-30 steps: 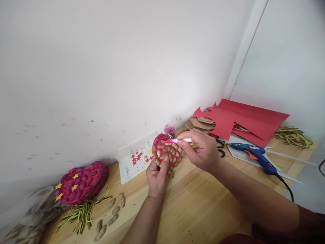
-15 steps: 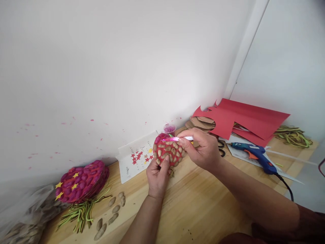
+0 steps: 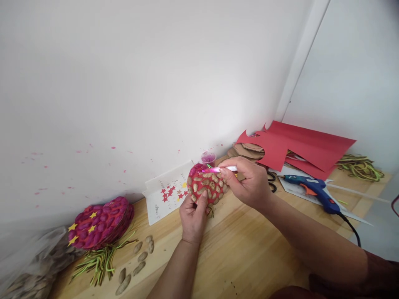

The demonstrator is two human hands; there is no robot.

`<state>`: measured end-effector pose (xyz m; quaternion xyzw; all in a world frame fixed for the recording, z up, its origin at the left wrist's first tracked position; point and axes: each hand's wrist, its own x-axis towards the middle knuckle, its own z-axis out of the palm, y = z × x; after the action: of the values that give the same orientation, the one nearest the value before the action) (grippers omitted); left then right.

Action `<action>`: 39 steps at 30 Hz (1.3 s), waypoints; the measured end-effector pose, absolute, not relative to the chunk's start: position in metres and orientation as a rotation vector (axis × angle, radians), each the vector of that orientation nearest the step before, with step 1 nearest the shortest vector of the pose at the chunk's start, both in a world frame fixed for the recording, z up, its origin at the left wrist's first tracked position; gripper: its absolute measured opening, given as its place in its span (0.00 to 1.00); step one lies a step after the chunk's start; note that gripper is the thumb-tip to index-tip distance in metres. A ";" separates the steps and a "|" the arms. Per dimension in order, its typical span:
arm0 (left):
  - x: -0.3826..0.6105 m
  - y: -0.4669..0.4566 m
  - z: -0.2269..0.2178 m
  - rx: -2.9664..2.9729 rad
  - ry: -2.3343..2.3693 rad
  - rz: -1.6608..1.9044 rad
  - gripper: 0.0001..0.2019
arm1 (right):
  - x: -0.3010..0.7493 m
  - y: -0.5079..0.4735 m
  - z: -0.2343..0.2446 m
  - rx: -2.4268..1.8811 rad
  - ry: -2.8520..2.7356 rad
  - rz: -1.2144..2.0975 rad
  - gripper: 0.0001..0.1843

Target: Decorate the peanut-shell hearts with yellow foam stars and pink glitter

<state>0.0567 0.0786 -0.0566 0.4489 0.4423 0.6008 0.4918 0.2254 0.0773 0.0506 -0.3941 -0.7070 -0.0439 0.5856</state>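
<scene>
Pale wall [image 3: 156,83], flecked with pink spots [image 3: 113,147] low down, rises behind a wooden desk [image 3: 246,253] that runs into a corner at the right. Above the desk, near its middle, a red piece covered in peanuts [image 3: 206,182] is held up and tilted. Its upper-left peanuts are bright pink, while the others are plain brown.

The left hand [image 3: 193,218] is clamped on its lower edge, thumb pressed over the front. The right hand [image 3: 249,182] pinches a white-handled brush [image 3: 230,169], whose pink end lies at the upper part of the piece; whether the tip touches a peanut is hard to tell. Just behind stands a small clear cup [image 3: 208,158] with pink inside.

To the left, white paper [image 3: 152,205] carries small red stars [image 3: 168,191]. Farther left, a stack of pink, bumpy pieces [image 3: 102,222] bears yellow stars [image 3: 91,229], with green and brown yarn [image 3: 95,265] in front, loose peanuts [image 3: 124,284] nearby and a clear plastic bag [image 3: 28,265] beside it.

On the right, red paper [image 3: 314,145] partly covers brown cardboard pieces [image 3: 249,151]; a blue glue gun [image 3: 311,189] lies before it, and more yarn [image 3: 363,168] sits beyond.
</scene>
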 end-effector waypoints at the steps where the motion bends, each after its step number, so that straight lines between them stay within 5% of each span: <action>1: 0.057 0.079 -0.057 1.094 1.070 1.459 0.20 | 0.225 0.077 0.051 -0.913 -1.649 -0.102 0.04; 39: 0.056 0.079 -0.056 1.180 1.164 1.482 0.21 | 0.225 0.081 0.048 -0.835 -1.744 -0.072 0.05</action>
<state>0.0558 0.0789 -0.0562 0.4759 0.4692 0.5974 0.4432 0.2247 0.0808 0.0483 -0.3552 -0.7422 -0.0304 0.5675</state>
